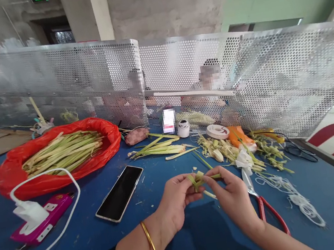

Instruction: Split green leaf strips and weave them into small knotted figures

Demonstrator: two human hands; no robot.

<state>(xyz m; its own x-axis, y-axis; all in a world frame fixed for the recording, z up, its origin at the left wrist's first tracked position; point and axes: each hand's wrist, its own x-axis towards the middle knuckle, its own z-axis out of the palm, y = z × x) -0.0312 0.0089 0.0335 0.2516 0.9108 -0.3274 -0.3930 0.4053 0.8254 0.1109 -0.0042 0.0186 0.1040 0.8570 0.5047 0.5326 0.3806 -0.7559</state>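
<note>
Between my two hands is a small folded piece of green leaf strip [196, 180], raised a little over the blue table. My left hand [177, 197] pinches its left side between thumb and fingers; a gold bangle is on that wrist. My right hand [231, 193] pinches the right side, thumb and index finger meeting close to the fold. Strip ends stick out beyond the fingers, partly hidden by them. Just right of my right hand lie red-handled scissors [261, 207]. Behind the hands rests a loose bunch of pale green leaves [158, 148].
A red plastic bag [110, 140] holds many leaf strips at left. Nearby are a phone [120, 195], a purple power strip [42, 220] with a white cable, a tape roll [218, 131], leaf scraps [213, 147] and white string [305, 206]. A perforated metal screen [82, 70] stands behind; people sit beyond it.
</note>
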